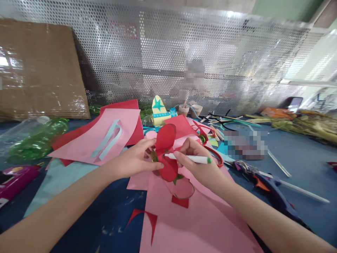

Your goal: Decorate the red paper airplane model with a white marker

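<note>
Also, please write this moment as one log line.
left hand: holds red paper piece | right hand: holds white marker, tip over red paper piece | beneath: pink paper

One red paper cut-out (166, 136), round-lobed, held in the left hand (139, 158); one white marker (193, 159), green-ended, gripped in the right hand (202, 172), tip at the cut-out's middle. Below: pink paper sheet (189, 226). Left: green plastic bottle (39, 140), brown cardboard panel (39, 70) behind.

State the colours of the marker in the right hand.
The marker is white with a green back end, seen in the head view.
</note>
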{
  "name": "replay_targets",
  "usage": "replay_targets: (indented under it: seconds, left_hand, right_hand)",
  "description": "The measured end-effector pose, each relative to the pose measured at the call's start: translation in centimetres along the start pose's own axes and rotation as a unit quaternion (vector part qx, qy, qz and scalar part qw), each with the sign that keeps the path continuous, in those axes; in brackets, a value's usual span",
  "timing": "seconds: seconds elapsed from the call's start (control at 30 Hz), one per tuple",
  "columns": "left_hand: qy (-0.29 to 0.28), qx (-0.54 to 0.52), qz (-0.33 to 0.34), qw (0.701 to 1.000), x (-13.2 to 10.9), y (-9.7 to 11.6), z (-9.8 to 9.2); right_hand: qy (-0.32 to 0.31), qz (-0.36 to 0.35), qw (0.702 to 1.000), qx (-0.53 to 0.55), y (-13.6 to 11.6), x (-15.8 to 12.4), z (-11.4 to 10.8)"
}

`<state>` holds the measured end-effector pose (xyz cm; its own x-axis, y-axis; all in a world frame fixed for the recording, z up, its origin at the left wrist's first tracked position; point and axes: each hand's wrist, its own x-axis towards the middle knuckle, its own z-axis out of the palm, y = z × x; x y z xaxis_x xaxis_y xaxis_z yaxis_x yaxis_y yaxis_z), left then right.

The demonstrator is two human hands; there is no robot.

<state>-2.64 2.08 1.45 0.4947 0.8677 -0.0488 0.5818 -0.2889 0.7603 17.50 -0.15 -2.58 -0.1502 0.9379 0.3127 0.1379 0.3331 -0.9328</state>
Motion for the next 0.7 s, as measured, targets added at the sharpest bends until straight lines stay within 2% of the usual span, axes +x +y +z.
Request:
replay_targets:
  seconds: [0.7]
  left_hand:
    - [-0.002,0.005,0.008,1.000,-0.03,0.18,0.00]
  right_hand:
    - [0.008,0.004,1.000,-0.012,0.11,0.18,-0.11]
